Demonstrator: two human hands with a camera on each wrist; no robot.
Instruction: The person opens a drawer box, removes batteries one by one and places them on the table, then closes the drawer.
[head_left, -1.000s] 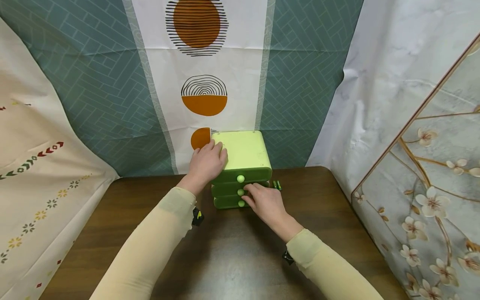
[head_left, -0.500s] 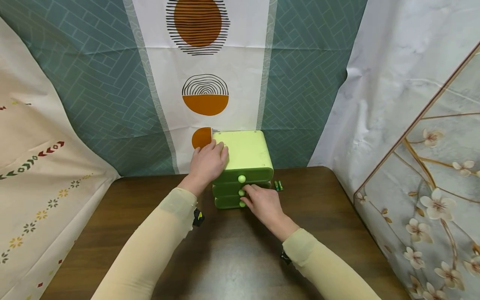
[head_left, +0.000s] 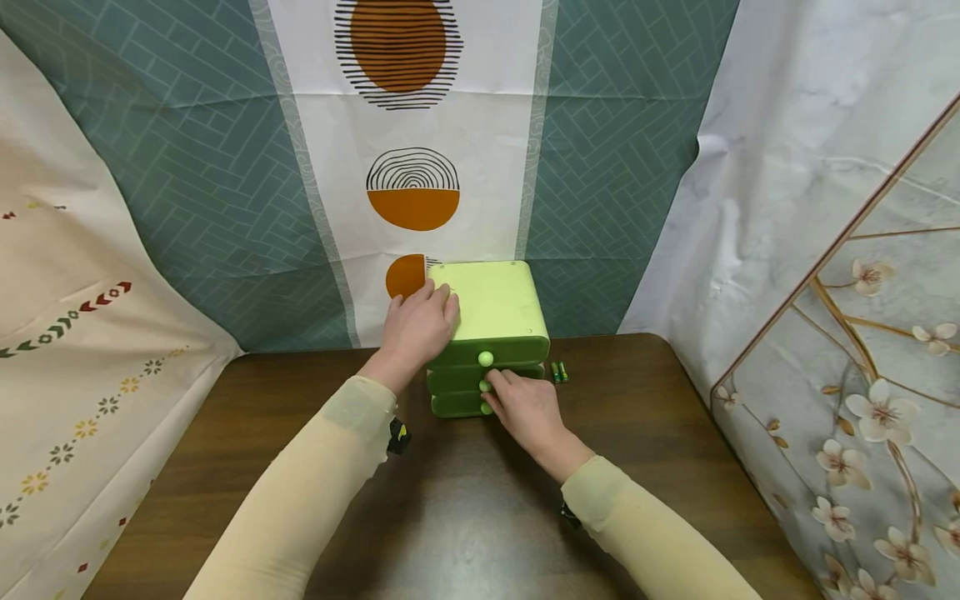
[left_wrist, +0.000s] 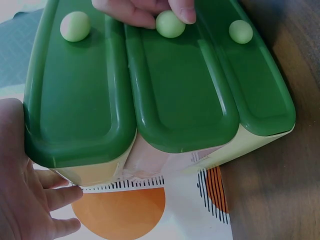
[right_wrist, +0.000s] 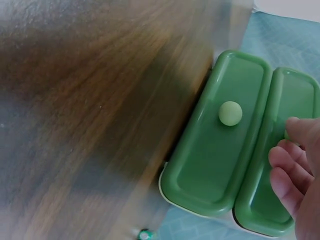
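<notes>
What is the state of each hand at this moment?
Left hand: open, resting on the cabinet.
Right hand: closed, pinching the middle drawer knob.

From here I see drawer fronts (left_wrist: 182, 85): glossy, smooth, plastic-looking. Knobs (left_wrist: 75, 26) smooth, duller. Cabinet top (head_left: 495, 296) smooth, looks plastic too. Bench (head_left: 450, 525): wood grain, soft sheen. Backdrop (head_left: 622, 167) I log as creased cloth, sleeves (head_left: 300, 492) matt cloth.

Passage lies over the wooden tabletop (head_left: 465, 508) at lower centre, between the sleeves (head_left: 288, 500); mid-frame, the three-drawer cabinet (head_left: 495, 300) blocks the way.
</notes>
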